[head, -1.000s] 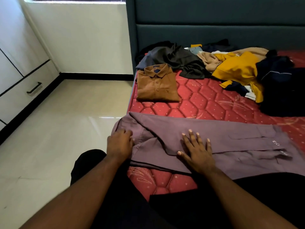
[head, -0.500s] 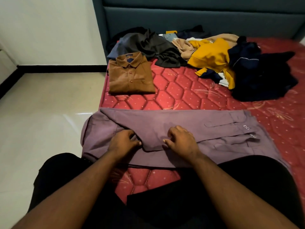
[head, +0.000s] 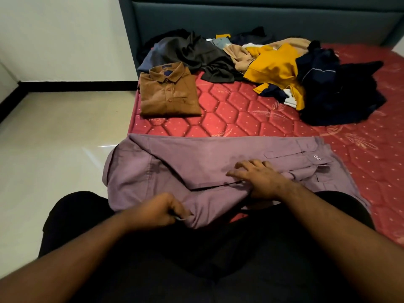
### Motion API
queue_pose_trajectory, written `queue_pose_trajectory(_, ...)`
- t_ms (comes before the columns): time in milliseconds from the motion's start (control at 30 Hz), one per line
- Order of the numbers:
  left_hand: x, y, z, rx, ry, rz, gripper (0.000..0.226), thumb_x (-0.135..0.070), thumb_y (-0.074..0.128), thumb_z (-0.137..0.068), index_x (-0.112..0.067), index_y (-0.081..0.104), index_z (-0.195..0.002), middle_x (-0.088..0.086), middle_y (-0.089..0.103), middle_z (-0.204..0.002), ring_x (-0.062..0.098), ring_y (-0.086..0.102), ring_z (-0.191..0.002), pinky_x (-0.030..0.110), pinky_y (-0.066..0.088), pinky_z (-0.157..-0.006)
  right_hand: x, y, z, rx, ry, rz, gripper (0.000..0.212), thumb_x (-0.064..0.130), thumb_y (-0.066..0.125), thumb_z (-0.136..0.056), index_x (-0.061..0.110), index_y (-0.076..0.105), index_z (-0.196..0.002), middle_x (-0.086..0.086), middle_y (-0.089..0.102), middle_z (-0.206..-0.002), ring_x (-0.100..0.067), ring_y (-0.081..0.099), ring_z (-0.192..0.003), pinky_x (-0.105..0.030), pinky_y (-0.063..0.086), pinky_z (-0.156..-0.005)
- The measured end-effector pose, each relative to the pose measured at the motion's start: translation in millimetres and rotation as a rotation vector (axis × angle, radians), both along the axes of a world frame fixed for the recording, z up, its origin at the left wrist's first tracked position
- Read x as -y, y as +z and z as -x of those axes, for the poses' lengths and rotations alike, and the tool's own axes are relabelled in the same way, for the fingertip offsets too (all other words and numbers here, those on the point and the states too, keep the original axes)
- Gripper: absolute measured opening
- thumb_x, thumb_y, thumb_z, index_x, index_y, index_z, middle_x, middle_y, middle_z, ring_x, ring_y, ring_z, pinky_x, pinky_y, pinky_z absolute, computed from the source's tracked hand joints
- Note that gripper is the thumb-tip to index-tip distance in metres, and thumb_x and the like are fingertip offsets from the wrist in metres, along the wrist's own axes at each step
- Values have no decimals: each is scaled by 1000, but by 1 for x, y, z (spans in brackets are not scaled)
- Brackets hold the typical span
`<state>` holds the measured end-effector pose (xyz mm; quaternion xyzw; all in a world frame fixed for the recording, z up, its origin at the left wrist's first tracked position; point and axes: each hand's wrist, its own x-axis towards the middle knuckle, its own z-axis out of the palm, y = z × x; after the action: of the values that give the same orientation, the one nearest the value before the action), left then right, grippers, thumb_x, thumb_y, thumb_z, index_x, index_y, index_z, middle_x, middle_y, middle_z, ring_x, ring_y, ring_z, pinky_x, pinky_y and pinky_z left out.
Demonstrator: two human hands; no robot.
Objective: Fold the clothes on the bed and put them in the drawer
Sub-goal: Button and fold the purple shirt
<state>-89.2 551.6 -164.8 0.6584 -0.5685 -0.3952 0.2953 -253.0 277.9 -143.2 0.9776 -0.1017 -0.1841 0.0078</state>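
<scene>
Head view: purple shirt (head: 196, 171) spread across the near edge of the red mattress (head: 251, 119), its left end hanging past the edge; left hand (head: 153, 212) pinches the shirt's near hem in curled fingers, right hand (head: 260, 180) grips a fold at mid-shirt, fingers bent over the cloth. Beyond, a folded brown shirt (head: 169, 92) lies flat, with an unfolded clothes heap (head: 273, 68) against the dark headboard (head: 240, 20)
</scene>
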Motion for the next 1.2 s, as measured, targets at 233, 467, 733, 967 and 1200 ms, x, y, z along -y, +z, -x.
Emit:
queue_pose_trajectory(233,14,-4,14,-68,310,-347,40,-43,79,-77,-9,63,-64,-2,56,-54,9,48,-48,23,40,-52,-18,-18,-13,-122,-46,-174,91,47,81,-66,40,34,-143,2,37,-141,-23,34,-133,-46,33,-105)
queue_pose_trajectory(467,6,16,17,281,169,231,7,-5,58,-72,-9,63,-76,0,63,-77,7,60,-74,22,46,-68,5,5,7,-271,-207,16,77,45,72,-77,38,32,-143,2,35,-149,-23,33,-138,-58,21,-108)
queue_pose_trajectory(733,48,47,-39,141,331,302,45,12,50,-67,-25,59,-92,-22,63,-81,-13,56,-77,7,41,-74,78,45,44,-499,-557,-9,28,30,65,-85,27,62,-113,5,62,-112,-16,59,-99,-38,43,-97)
queue_pose_trajectory(967,100,32,-96,209,426,163,69,24,51,-72,-7,51,-133,-4,54,-76,-6,50,-58,8,40,-58,143,58,23,-499,-504,133,41,8,72,-82,8,60,-121,2,57,-90,-14,54,-80,-19,41,-57)
queue_pose_trajectory(1200,122,-9,-142,185,505,2,79,20,66,-72,-30,48,-131,2,58,-92,16,56,-77,16,49,-67,199,28,-15,-432,-427,192,18,16,72,-82,21,56,-88,-12,63,-121,-21,54,-89,-27,44,-80)
